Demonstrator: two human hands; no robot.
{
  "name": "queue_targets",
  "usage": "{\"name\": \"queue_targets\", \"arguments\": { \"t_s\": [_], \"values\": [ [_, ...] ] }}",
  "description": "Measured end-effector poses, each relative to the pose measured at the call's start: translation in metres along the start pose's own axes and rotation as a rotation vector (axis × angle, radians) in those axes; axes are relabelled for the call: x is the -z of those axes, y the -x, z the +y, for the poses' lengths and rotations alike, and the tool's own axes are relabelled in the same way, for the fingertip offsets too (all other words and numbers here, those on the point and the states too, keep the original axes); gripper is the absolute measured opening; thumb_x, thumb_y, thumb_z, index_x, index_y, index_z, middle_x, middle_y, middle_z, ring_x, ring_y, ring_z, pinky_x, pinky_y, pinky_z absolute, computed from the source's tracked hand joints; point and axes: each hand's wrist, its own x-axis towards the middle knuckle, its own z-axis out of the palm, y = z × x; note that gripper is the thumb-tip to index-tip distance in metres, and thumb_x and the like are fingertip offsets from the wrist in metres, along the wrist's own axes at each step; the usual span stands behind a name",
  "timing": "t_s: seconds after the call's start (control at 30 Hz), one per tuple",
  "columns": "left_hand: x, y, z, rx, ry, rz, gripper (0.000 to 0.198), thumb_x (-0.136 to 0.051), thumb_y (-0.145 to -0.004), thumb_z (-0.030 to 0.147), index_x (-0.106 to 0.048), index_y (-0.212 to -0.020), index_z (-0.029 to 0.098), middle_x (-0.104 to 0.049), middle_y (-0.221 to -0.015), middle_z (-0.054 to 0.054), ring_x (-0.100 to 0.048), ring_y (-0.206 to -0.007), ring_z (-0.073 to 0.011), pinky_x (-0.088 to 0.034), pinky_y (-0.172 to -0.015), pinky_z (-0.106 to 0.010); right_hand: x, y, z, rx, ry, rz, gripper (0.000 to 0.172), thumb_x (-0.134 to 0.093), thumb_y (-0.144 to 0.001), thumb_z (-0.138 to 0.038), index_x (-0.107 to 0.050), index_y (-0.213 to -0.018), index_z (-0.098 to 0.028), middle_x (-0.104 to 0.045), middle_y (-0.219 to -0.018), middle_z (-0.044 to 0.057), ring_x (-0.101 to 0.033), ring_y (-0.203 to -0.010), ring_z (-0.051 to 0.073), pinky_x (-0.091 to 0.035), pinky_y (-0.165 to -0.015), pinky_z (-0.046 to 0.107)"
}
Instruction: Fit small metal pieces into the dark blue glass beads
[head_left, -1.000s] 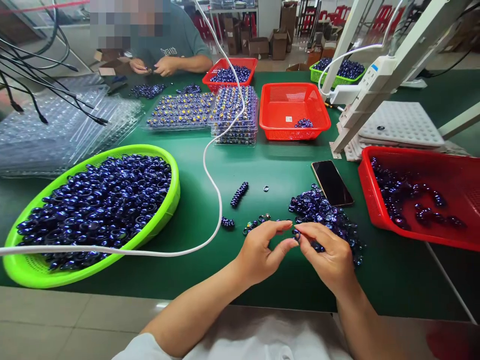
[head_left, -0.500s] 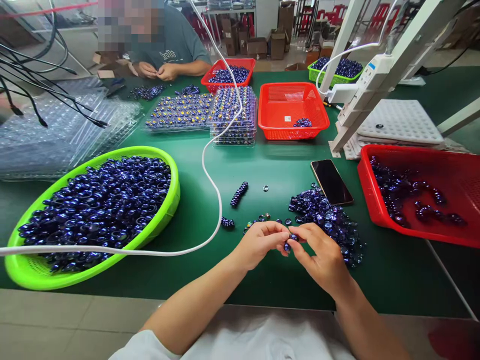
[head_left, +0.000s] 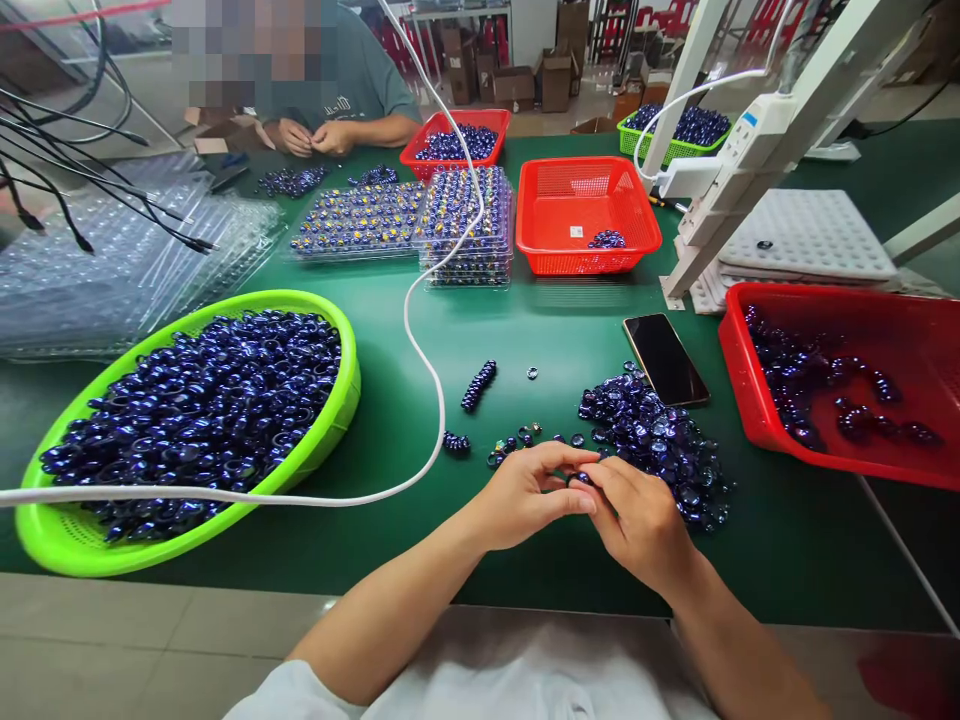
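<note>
My left hand and my right hand meet over the front of the table, fingertips touching. Between them a small glossy dark-blue ring shows, mostly covered by the fingers of both hands. Just beyond my right hand spreads a loose pile of shiny blue-purple round pieces. Beyond my left hand lie a few loose rings, some with coloured tops. Two short stacks of nested rings, one farther off and one nearer, rest to the left of them.
A green basket heaped with blue rings stands at left, crossed by a white cable. A phone lies beyond the pile. Red baskets hold more pieces. Filled clear trays are stacked at the back, near a seated co-worker.
My hands have drawn closer together, and the left thumb now reaches across to the right fingers. Less of the dark-blue pieces shows between them. The view has shifted slightly.
</note>
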Motion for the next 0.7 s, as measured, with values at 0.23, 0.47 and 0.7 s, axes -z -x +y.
{"name": "queue_targets", "arguments": {
  "t_s": [0.23,0.47,0.7],
  "values": [
    [-0.001,0.001,-0.001,-0.054,-0.066,-0.006,0.031,-0.08,-0.073,0.028,-0.074,-0.1,0.013,-0.067,-0.09,-0.007,-0.062,-0.08,-0.0162,-0.052,-0.075,-0.028,-0.002,0.002,-0.007,0.043,0.033,0.047,0.015,-0.054,-0.09,-0.008,-0.058,-0.103,-0.013,-0.065,-0.078,0.008,-0.062,-0.067,0.019,-0.05,-0.06,0.03],
    [-0.002,0.003,-0.004,0.0,0.058,0.054,0.045,-0.085,-0.066,0.035,-0.074,-0.103,0.013,-0.068,-0.09,-0.007,-0.064,-0.08,-0.0164,-0.053,-0.076,-0.028,-0.006,0.001,-0.006,0.04,0.006,0.061,0.016,-0.052,-0.092,-0.009,-0.059,-0.106,-0.014,-0.064,-0.078,0.007,-0.063,-0.068,0.018,-0.051,-0.06,0.029],
    [0.03,0.05,0.028,-0.083,-0.392,0.26,0.046,-0.084,-0.069,0.033,-0.072,-0.11,0.017,-0.072,-0.103,-0.01,-0.068,-0.082,-0.0182,-0.058,-0.078,-0.031,-0.004,-0.001,-0.004,0.013,-0.153,-0.14,0.045,-0.048,-0.098,-0.021,-0.043,-0.143,-0.017,-0.069,-0.095,0.007,-0.069,-0.084,0.019,-0.057,-0.076,0.031]
  ]
}}
